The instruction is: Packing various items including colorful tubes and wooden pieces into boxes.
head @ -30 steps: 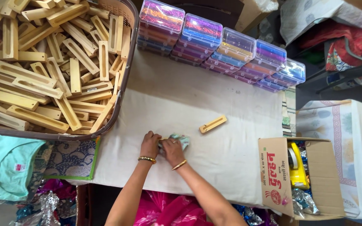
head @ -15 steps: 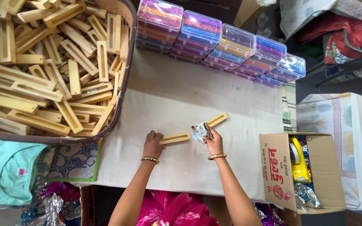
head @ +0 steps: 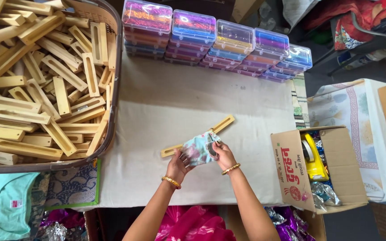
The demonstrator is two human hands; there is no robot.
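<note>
Head view shows a soft floral cloth (head: 196, 150) held over two flat wooden strips (head: 222, 124) on a white table cover (head: 166, 116). Left hand (head: 178, 161) and right hand (head: 219, 151) both pinch the cloth — one at each side. Beside them, a big basket (head: 112, 89) holds slotted wooden pieces (head: 36, 89) — clear boxes (head: 215, 40) hold glittery material.

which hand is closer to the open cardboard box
Right. The right hand holds the cloth just left of the cardboard box; the left hand is farther left, at the cloth's other side.
</note>
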